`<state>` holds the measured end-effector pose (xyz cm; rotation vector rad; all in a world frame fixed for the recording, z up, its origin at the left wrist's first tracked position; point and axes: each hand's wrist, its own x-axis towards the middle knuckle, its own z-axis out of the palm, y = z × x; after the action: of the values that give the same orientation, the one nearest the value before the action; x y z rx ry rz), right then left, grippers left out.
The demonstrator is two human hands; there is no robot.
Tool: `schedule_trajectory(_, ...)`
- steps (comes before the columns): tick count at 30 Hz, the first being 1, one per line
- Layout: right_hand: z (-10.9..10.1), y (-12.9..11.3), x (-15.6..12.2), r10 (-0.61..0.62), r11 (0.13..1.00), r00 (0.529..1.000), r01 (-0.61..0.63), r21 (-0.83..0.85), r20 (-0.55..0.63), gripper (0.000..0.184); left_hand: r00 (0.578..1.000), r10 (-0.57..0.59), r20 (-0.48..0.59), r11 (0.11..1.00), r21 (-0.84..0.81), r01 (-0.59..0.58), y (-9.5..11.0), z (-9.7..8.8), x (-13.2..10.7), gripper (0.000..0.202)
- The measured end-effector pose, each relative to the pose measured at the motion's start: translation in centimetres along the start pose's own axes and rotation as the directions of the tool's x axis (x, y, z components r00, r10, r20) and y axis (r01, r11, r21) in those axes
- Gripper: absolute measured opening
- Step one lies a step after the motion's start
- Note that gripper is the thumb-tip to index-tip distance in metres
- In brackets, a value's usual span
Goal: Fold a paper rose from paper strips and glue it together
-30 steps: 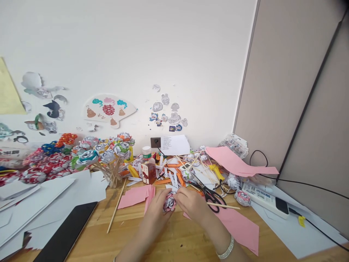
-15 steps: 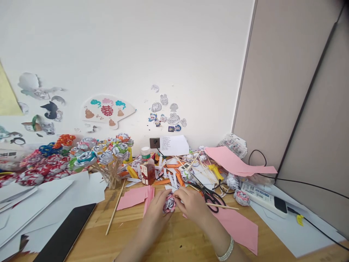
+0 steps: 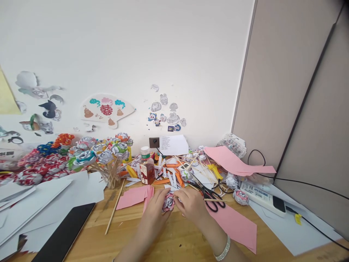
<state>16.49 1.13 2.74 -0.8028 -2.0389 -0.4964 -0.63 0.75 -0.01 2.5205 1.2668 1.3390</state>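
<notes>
A white-and-pink paper flower (image 3: pixel 168 202) is between my two hands above the wooden table. My left hand (image 3: pixel 156 209) curls round its left side. On the other side, the fingers of my right hand (image 3: pixel 189 203) are bent and pinch at the petals' edge. A thin wooden stick (image 3: pixel 215 200) sticks out to the right from behind my right hand; where it meets the flower is hidden. Black-handled scissors (image 3: pixel 208 193) lie just beyond that hand. Pink paper sheets (image 3: pixel 234 227) spread to its right, and smaller pink pieces (image 3: pixel 132 197) lie left of my left hand.
Finished paper flowers on sticks (image 3: pixel 109 156) stand at the back left. A bottle with red contents (image 3: pixel 146 169) stands before a heap of paper scraps (image 3: pixel 174 174). A black tablet-like slab (image 3: pixel 65 233), white sheets (image 3: pixel 49 207) and a loose stick (image 3: pixel 114 209) lie left; a power strip (image 3: pixel 261 196) lies right.
The stick by my right hand has shifted left and up, with less of it showing. Both hands stay on the flower, which has turned slightly. The camera view has moved a little.
</notes>
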Motion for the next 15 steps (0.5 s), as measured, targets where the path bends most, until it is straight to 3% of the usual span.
schedule_trajectory(15,0.8,0.4,-0.43,-0.077,0.992,0.997,0.078,-0.096,0.011,0.028,1.0,-0.004,-0.004,1.0,-0.005,0.004,-0.21,0.16,0.03,0.044)
